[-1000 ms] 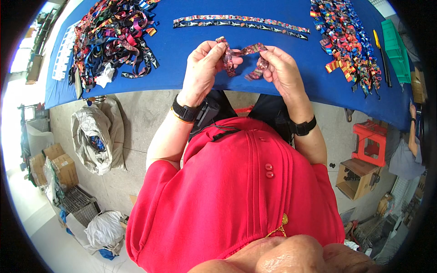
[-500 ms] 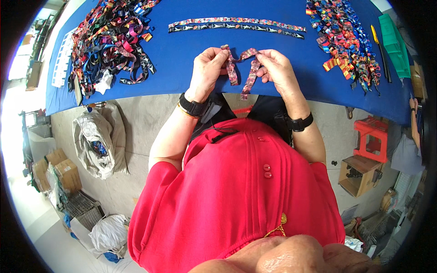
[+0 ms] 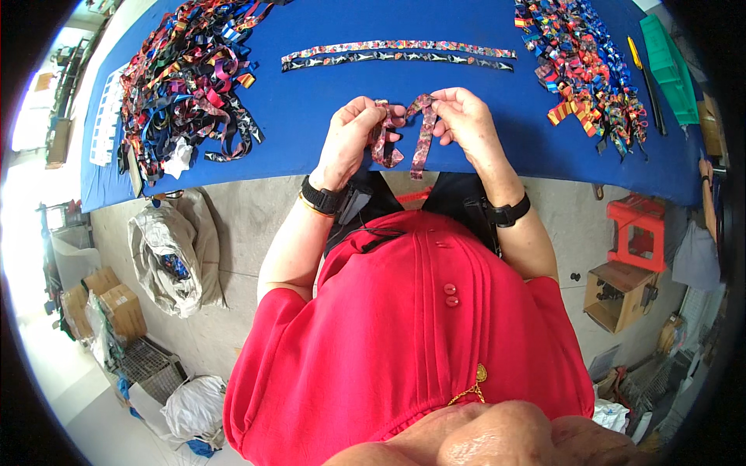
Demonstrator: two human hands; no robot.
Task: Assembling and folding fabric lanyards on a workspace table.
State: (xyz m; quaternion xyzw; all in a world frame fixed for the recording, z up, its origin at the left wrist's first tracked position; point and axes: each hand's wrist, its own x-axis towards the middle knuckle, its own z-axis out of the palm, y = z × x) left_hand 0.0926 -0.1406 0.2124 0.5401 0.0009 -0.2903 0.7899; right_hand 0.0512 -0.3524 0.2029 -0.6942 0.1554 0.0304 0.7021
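Between my two hands, above the near part of the blue table [image 3: 326,116], is a pink and dark patterned ribbon strap [image 3: 423,144]. My left hand [image 3: 353,132] pinches one part of it between thumb and fingers, with a loop hanging below. The other part is gripped by my right hand [image 3: 464,124], and a length dangles straight down from it. Beyond my hands lie two flat straps, a light floral one [image 3: 388,46] and a black one with white figures [image 3: 396,60], side by side.
A big tangled heap of straps [image 3: 190,85] covers the table's left, next to a white sheet [image 3: 106,116]. Another strap pile [image 3: 587,78] sits at right, near a yellow-tipped black tool [image 3: 646,85] and a green tray [image 3: 668,70]. A red stool [image 3: 637,233] stands on the floor.
My hands have come closer together, and the stretch of strap between them has slackened. The left part now hangs in a loop. The view has shifted slightly.
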